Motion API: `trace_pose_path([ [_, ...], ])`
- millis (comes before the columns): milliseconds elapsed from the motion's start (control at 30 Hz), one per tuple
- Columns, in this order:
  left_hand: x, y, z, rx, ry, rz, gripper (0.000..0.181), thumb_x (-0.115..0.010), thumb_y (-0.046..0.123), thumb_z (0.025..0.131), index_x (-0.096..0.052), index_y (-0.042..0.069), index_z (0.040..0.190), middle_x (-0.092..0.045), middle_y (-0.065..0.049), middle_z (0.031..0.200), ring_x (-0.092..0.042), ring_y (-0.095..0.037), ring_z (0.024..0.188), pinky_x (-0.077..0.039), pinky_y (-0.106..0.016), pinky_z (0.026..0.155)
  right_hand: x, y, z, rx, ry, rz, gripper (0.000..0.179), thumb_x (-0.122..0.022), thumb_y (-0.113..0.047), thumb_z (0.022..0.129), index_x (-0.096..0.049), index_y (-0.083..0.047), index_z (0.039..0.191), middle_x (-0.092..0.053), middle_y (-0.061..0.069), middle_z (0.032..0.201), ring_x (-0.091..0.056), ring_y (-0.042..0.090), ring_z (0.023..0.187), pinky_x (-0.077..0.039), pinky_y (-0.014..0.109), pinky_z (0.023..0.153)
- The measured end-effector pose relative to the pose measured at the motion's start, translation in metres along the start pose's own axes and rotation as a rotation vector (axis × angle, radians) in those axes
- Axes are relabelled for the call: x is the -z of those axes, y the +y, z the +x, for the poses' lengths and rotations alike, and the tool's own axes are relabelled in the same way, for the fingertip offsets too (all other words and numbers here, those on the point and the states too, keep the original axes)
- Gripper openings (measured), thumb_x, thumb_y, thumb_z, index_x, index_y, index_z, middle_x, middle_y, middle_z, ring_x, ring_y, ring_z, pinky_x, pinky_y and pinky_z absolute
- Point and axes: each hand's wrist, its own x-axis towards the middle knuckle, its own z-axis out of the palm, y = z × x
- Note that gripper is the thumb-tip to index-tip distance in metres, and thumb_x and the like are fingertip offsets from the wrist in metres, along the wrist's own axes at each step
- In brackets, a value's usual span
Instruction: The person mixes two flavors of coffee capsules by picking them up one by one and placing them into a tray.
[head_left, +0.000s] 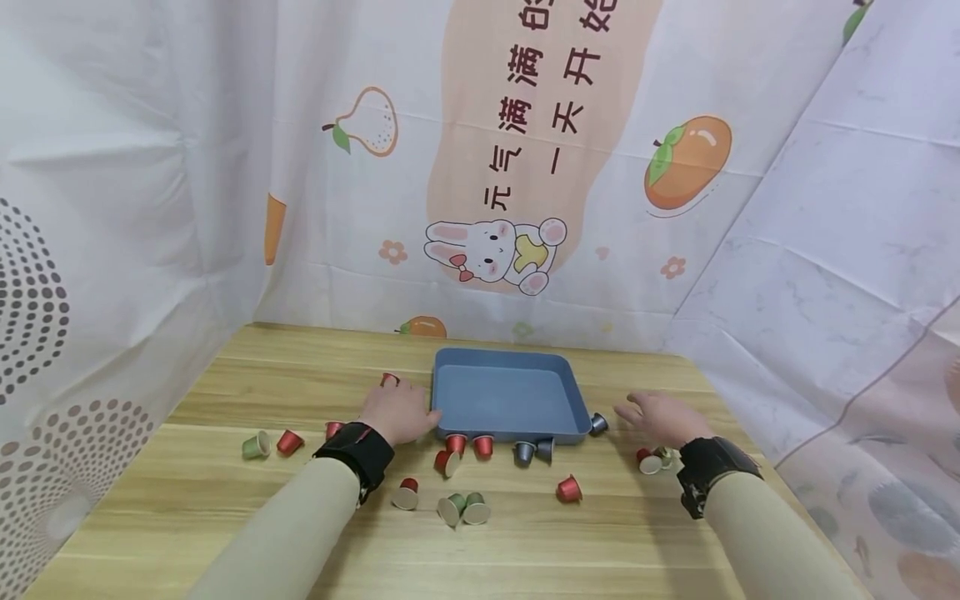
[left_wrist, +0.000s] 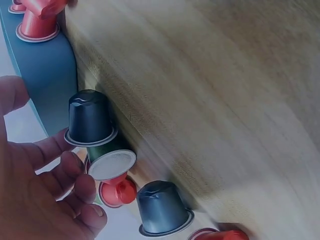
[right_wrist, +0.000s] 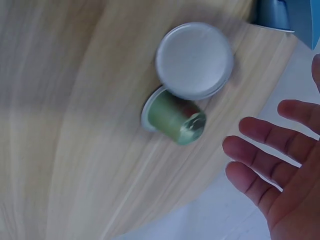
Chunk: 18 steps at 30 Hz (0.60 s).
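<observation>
Blue tray (head_left: 506,396) between two hands set well apart, with red capsules (head_left: 483,447) and dark capsules (head_left: 523,453) lying outside its near wall
The left hand (head_left: 397,412), fingers loosely bent, thumb apart, is at the tray's left side; its wrist view shows another dark capsule (left_wrist: 90,117) by the fingertips, hidden in the head view, contact unclear. The right hand (head_left: 663,417), fingers spread, is near a green capsule (right_wrist: 172,117), seen more plainly from the right wrist

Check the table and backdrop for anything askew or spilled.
The rabbit printed on the backdrop lies sideways, as if hung turned. Capsules lie scattered outside the tray, some tipped over; no spill shows.
</observation>
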Motion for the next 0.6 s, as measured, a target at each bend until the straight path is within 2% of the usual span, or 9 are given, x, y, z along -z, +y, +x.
trace_pose_path([
  [233, 0.001, -0.008, -0.002, -0.045, -0.006, -0.04, 0.048, -0.061, 0.04, 0.093, -0.069, -0.001, 0.115, -0.065, -0.02, 0.128, -0.055, -0.036, 0.122, -0.038, -0.049, 0.11, -0.001, 0.006, -0.012, -0.016, -0.004, -0.001, 0.055, -0.053, -0.042, 0.104, -0.063, 0.007, 0.126, -0.067, 0.028, 0.12, -0.064, 0.05, 0.111, -0.049, 0.062, 0.092],
  [400, 0.002, -0.014, -0.007, -0.071, -0.022, -0.046, 0.054, -0.061, 0.038, 0.093, -0.065, -0.005, 0.125, -0.063, -0.022, 0.131, -0.055, -0.037, 0.124, -0.039, -0.05, 0.109, -0.001, 0.01, -0.021, -0.037, -0.02, -0.002, 0.045, -0.057, -0.04, 0.103, -0.067, 0.003, 0.11, -0.072, 0.018, 0.104, -0.069, 0.038, 0.094, -0.053, 0.056, 0.082],
  [500, 0.005, -0.016, -0.011, -0.071, -0.037, -0.052, 0.056, -0.061, 0.036, 0.092, -0.063, -0.005, 0.13, -0.062, -0.022, 0.134, -0.054, -0.038, 0.127, -0.039, -0.051, 0.109, -0.002, 0.013, -0.027, -0.057, -0.03, -0.002, 0.039, -0.057, -0.04, 0.103, -0.068, -0.002, 0.102, -0.071, 0.01, 0.095, -0.068, 0.029, 0.084, -0.053, 0.051, 0.075],
  [600, 0.009, -0.017, -0.016, -0.068, -0.047, -0.063, 0.054, -0.061, 0.035, 0.091, -0.064, -0.004, 0.129, -0.062, -0.022, 0.132, -0.055, -0.038, 0.124, -0.041, -0.051, 0.107, -0.005, 0.017, -0.031, -0.064, -0.025, -0.018, 0.035, -0.056, -0.04, 0.103, -0.068, -0.008, 0.095, -0.07, 0.007, 0.09, -0.066, 0.025, 0.079, -0.051, 0.048, 0.071],
])
